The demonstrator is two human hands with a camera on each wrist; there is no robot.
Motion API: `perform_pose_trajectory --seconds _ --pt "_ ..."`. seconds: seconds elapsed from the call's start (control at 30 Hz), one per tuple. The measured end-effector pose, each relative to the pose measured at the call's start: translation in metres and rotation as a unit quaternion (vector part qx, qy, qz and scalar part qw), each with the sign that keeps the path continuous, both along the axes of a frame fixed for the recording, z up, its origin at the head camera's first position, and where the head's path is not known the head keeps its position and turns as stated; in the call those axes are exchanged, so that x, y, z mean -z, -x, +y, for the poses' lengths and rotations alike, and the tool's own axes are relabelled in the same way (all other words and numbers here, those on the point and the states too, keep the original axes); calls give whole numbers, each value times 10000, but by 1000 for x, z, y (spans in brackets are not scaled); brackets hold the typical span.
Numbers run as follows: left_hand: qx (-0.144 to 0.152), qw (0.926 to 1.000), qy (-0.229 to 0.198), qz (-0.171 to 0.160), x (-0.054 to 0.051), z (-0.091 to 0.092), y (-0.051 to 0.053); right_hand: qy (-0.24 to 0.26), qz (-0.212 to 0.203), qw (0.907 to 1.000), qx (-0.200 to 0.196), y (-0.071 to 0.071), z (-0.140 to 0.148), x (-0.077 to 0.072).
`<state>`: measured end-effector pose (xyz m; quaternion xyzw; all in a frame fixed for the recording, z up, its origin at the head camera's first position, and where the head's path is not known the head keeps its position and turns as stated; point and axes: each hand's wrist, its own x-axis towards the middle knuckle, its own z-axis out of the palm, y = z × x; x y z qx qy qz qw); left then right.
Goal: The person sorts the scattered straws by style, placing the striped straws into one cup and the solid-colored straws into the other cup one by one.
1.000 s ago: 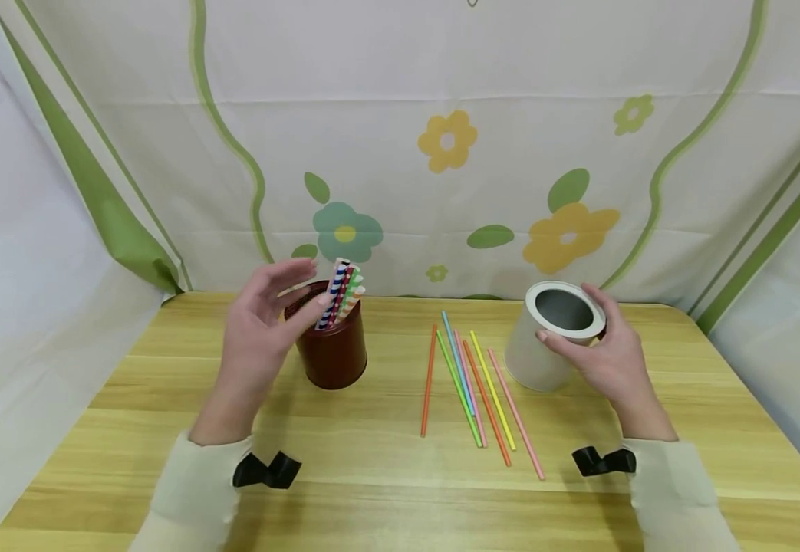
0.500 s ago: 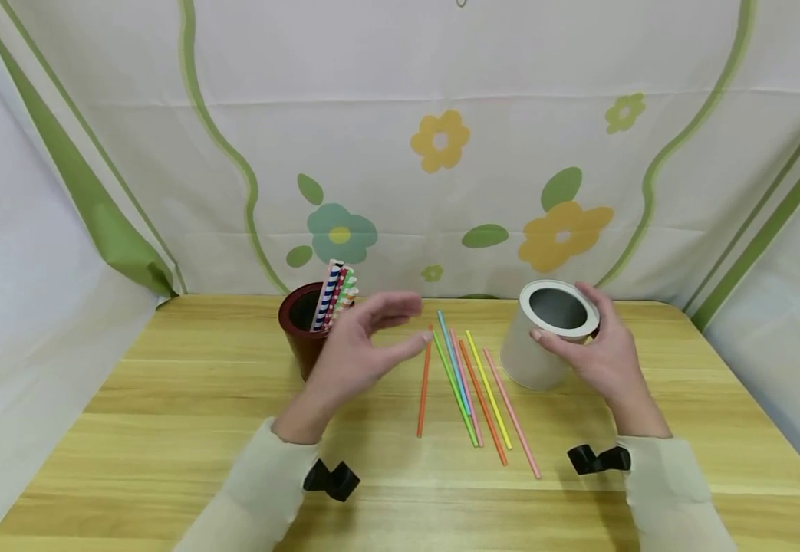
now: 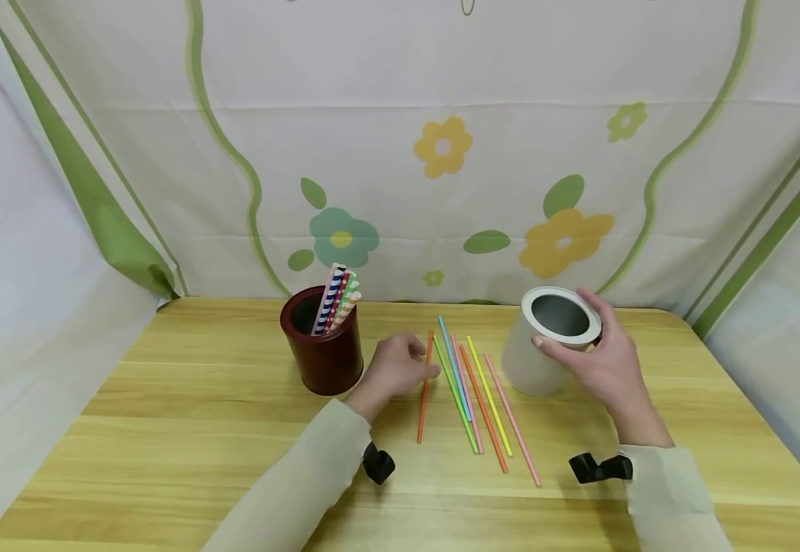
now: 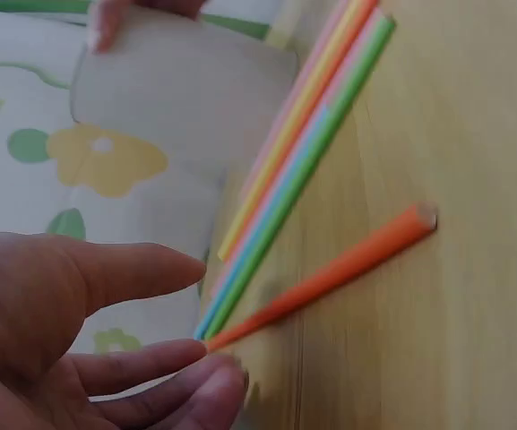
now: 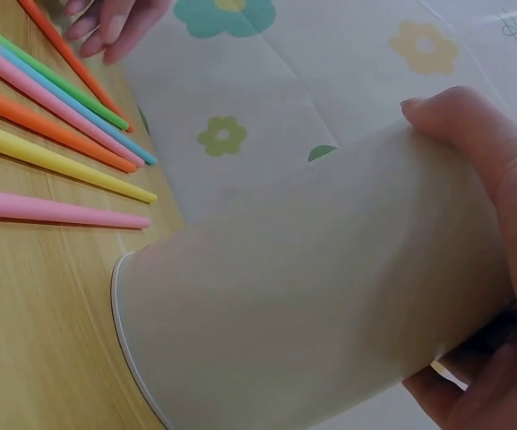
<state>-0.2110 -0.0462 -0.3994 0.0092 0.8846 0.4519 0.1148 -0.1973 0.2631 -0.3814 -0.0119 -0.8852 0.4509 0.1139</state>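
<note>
My left hand (image 3: pixel 396 368) is low over the wooden table at the leftmost orange straw (image 3: pixel 421 420). In the left wrist view a gap stands between its thumb and fingertips, with the orange straw (image 4: pixel 348 269) lying just beyond them; contact with it cannot be told. My right hand (image 3: pixel 612 368) grips the white can (image 3: pixel 529 366) around its upper part, thumb on the near side and fingers on the far side. The can stands upright, its mouth showing nothing inside. Between the hands lie several thin plain straws, among them green (image 3: pixel 456 399), yellow (image 3: pixel 489 395) and pink (image 3: pixel 513 422).
A dark red can (image 3: pixel 330 364) stands left of the straws, holding several patterned straws (image 3: pixel 334 303) that lean right. Behind the wooden table (image 3: pixel 165 429) hangs a white curtain (image 3: pixel 372 153) printed with flowers.
My left hand has moved from the dark red can rightward and down to the leftmost orange straw. The right hand keeps its hold on the white can.
</note>
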Motion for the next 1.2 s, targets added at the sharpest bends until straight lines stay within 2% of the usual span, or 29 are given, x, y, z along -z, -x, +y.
perform_pose_trajectory --seconds 0.07,0.17,0.23,0.4,0.47,0.6,0.77,0.83,0.93,1.07,1.13,1.2 --pt "-98 9997 234 -69 3 3 7 -36 9 10000 7 0 1 0" --pt "-269 9988 367 -169 9 6 18 -43 -7 10000 8 1 2 0" --pt "-333 9984 400 -237 22 8 30 -28 -17 10000 5 1 2 0" --pt "-402 9974 526 -290 67 13 64 8 27 10000 22 1 2 1" --pt "-459 9962 642 -359 75 15 71 23 28 10000 20 1 2 1" --pt "-627 9936 735 -580 77 17 76 56 -8 10000 36 2 1 2" --pt "-759 9932 518 -712 72 17 74 94 8 9999 36 2 0 3" --pt "-796 9932 434 -730 64 16 67 102 25 9999 31 2 0 3" --pt "-849 9946 281 -532 62 15 62 108 49 9999 52 1 -1 3" --pt "-969 9946 -189 -324 40 14 46 90 94 9999 74 1 0 4" --pt "-1069 9923 -550 -312 20 13 35 95 109 9999 68 1 1 4" --pt "-1171 9884 -940 -237 9 12 28 94 110 9999 56 2 0 4"
